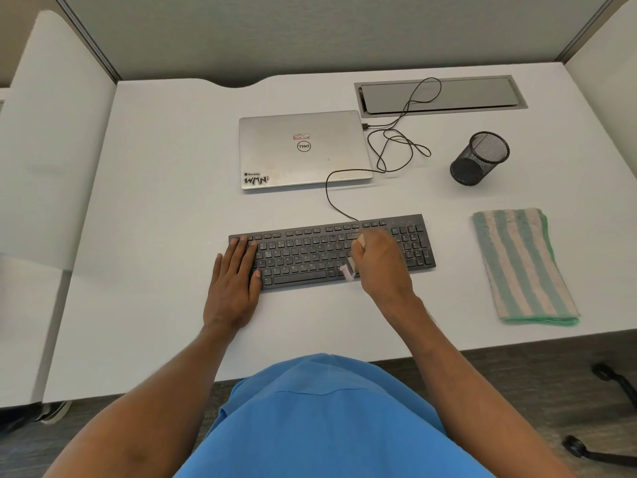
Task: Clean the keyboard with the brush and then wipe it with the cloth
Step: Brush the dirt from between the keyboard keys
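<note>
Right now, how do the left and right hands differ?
Left hand lies flat, fingers straight, on the keyboard's left end; right hand is curled round the brush over its right half. Left hand holds nothing; right hand holds the brush. Both are at the keyboard.

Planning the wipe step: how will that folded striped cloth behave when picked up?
The striped cloth looks like soft terry folded in layers, so it will probably droop and unfold if lifted by one edge. Its fuzzy pile suggests it is light and not slippery.

White desk (pixel 165 208), grey partition (pixel 310 32)
</note>
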